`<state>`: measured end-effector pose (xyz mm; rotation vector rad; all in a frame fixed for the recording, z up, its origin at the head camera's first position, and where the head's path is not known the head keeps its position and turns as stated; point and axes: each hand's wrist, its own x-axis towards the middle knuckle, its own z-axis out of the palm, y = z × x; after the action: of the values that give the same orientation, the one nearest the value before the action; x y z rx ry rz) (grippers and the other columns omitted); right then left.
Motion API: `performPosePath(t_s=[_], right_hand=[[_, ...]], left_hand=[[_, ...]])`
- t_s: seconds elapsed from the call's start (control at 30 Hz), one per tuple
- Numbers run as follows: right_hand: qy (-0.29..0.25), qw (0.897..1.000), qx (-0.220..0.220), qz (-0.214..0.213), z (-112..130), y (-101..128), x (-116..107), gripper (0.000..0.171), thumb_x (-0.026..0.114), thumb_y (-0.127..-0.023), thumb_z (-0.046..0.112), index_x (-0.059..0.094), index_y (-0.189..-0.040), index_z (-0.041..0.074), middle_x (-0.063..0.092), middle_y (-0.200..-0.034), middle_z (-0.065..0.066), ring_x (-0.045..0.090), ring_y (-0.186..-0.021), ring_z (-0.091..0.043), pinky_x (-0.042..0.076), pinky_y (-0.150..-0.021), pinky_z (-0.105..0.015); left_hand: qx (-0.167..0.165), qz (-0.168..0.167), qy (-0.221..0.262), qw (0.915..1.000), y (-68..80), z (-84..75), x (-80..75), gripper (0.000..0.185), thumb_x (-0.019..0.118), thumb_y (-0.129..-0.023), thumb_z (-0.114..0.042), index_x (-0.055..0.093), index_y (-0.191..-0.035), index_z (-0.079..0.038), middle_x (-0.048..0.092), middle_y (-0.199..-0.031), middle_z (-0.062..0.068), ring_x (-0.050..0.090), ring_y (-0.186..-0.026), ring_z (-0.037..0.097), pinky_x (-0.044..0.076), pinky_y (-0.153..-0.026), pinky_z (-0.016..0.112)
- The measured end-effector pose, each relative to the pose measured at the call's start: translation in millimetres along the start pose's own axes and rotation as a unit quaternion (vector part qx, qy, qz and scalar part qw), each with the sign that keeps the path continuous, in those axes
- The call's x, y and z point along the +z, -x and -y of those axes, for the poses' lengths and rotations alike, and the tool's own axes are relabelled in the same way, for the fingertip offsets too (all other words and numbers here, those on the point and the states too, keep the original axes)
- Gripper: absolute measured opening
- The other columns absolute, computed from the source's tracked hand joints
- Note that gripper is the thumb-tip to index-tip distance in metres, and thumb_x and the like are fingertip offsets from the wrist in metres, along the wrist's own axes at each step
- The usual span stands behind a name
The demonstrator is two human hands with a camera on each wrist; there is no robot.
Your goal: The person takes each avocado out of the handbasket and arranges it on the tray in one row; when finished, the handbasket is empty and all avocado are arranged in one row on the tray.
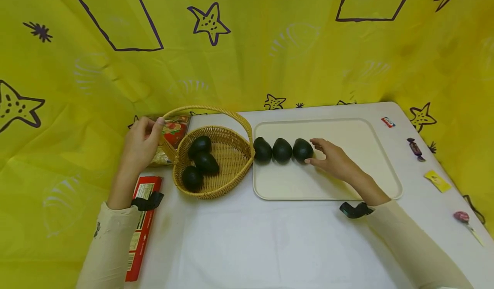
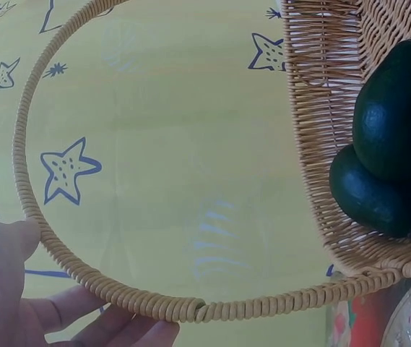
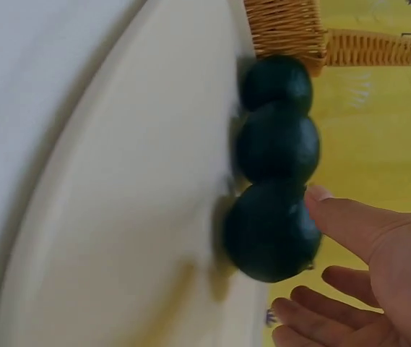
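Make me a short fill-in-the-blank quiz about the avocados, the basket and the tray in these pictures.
1. The wicker basket holds ____ avocados.
2. Three avocados stand in a row on the cream ____.
3. The left hand grips the basket's ____.
4. The right hand touches the avocado at the ____ end of the row.

Missing words: three; tray; handle; right

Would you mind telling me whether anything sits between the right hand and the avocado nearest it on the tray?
Nothing visible does. The right hand rests directly beside the rightmost avocado on the tray, with a fingertip touching its side. The other two tray avocados lie beyond it, toward the basket.
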<state>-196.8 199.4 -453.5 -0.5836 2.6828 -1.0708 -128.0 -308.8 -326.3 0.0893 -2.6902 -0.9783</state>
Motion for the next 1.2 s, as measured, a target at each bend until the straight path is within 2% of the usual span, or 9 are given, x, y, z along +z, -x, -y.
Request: performPosePath(t_s=[0.17,0.43,0.7,1.03,1.2], right_hand=[[0.026,1.0,-0.011,-0.006,22,3,-9,0.075,0.075,-0.1,0.033,0.041,-0.157,-0.004,0.047,-0.157,-0.027,0.047,-0.142,-0.049,0.037,-0.115,-0.065],[0.012,0.997,-0.068,0.024,78,5,-4,0.068,0.075,-0.101,0.03,0.048,-0.155,-0.002,0.053,-0.156,-0.022,0.055,-0.139,-0.044,0.044,-0.114,-0.059],[0.035,0.985,-0.154,0.065,130,-9,26,0.061,0.075,-0.101,0.026,0.054,-0.151,-0.001,0.059,-0.15,-0.018,0.058,-0.138,-0.034,0.047,-0.113,-0.05],[0.072,0.967,-0.21,0.122,173,-40,71,0.061,0.07,-0.105,0.028,0.048,-0.156,0.002,0.059,-0.149,-0.017,0.057,-0.137,-0.029,0.048,-0.112,-0.042],[0.102,0.96,-0.212,0.153,193,-63,89,0.062,0.071,-0.104,0.026,0.047,-0.156,0.0,0.052,-0.157,-0.018,0.048,-0.148,-0.033,0.039,-0.121,-0.043]], left_hand=[[0.001,0.005,0.004,1.0,-0.3,0.7,-1.3,0.06,0.042,-0.111,-0.053,0.057,-0.114,0.005,0.055,-0.119,0.026,0.054,-0.111,0.042,0.04,-0.094,0.051],[-0.002,0.008,0.002,1.0,0.5,1.9,-1.2,0.059,0.043,-0.111,-0.053,0.057,-0.114,0.004,0.056,-0.117,0.024,0.053,-0.108,0.04,0.039,-0.091,0.048],[0.002,0.005,0.006,1.0,-0.4,1.1,0.5,0.059,0.044,-0.111,-0.053,0.057,-0.113,0.004,0.055,-0.114,0.022,0.052,-0.104,0.037,0.038,-0.088,0.045],[0.01,0.003,0.002,0.9999,-1.2,-1.7,0.1,0.059,0.042,-0.111,-0.053,0.057,-0.111,0.004,0.057,-0.109,0.021,0.051,-0.094,0.033,0.04,-0.08,0.044],[0.01,0.003,0.0,0.9999,-1.3,-2.5,-0.3,0.058,0.043,-0.112,-0.052,0.057,-0.11,0.004,0.057,-0.11,0.022,0.052,-0.096,0.035,0.039,-0.082,0.044]])
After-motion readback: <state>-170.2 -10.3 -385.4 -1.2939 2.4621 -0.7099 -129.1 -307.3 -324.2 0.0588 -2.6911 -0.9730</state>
